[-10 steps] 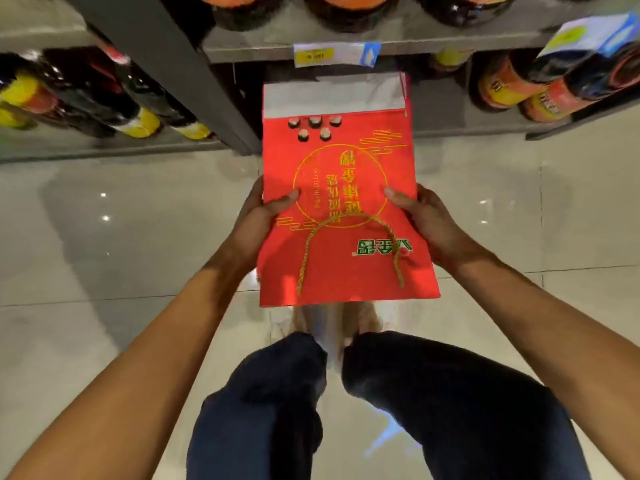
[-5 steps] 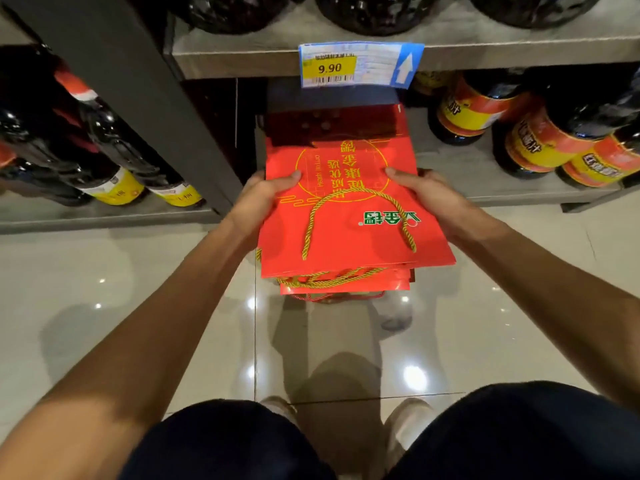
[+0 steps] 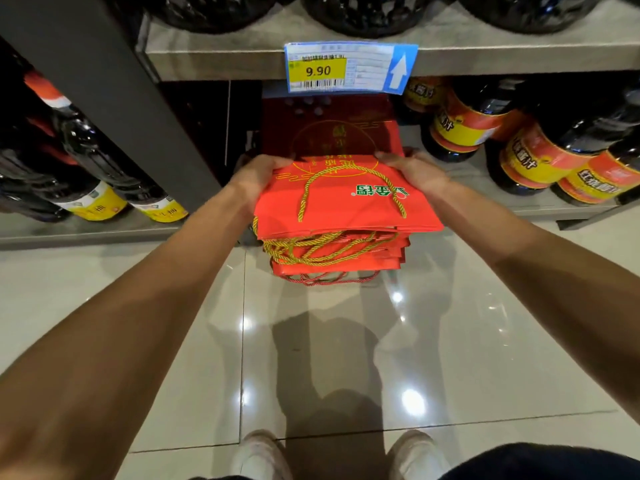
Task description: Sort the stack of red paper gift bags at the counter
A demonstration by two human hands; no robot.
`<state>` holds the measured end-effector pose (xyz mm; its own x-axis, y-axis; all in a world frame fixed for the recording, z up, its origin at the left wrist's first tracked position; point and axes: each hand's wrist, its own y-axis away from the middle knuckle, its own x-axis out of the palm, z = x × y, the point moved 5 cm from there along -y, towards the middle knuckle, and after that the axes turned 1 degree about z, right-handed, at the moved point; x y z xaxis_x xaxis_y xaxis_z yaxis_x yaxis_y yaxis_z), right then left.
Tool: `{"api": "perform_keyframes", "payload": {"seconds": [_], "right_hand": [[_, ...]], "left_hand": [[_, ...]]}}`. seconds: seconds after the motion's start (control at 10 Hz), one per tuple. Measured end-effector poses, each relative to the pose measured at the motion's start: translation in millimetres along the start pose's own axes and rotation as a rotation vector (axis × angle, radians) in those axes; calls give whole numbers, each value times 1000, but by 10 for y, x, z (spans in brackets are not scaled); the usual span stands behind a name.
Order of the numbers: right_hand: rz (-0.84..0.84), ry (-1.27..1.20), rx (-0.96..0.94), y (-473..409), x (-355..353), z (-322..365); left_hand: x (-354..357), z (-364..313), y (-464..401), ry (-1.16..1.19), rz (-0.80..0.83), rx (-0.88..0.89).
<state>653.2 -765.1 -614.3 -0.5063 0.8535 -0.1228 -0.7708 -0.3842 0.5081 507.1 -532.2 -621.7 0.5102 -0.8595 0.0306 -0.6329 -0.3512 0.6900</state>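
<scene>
A flat red paper gift bag (image 3: 339,206) with gold print and a gold cord handle lies on top of a stack of red gift bags (image 3: 337,258) that juts out from the bottom shelf. My left hand (image 3: 259,174) grips the top bag's left edge, thumb on top. My right hand (image 3: 412,171) grips its right edge the same way. The far half of the bag reaches into the dark under the shelf. Tangled gold and red cords hang from the stack's front.
Dark sauce bottles with orange and yellow labels (image 3: 540,157) stand on the shelf to the right, more bottles (image 3: 90,174) to the left. A dark upright post (image 3: 114,98) is at left. A 9.90 price tag (image 3: 349,69) hangs above. Glossy tile floor (image 3: 346,358) and my shoes below.
I have carried the red bag forward and down from above my knees onto the stack in the shelf. Both hands stayed on its edges and the view moved closer.
</scene>
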Motion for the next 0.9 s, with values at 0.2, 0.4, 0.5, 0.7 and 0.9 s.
{"api": "perform_keyframes", "payload": {"seconds": [0.2,0.4,0.5,0.7,0.9], "right_hand": [[-5,63,10,-186,9,27],[58,106,1,-158,32,85],[117,109,26,-164,40,144],[95,156,33,-47,30,291],[-51,428,-114,380,53,763]], "left_hand": [[-24,-43,-155,-57,-44,50],[9,-93,-95,-68,-22,50],[48,-136,4,-24,-15,59],[22,-357,127,85,-3,161],[-126,-545,345,-365,-219,245]]}}
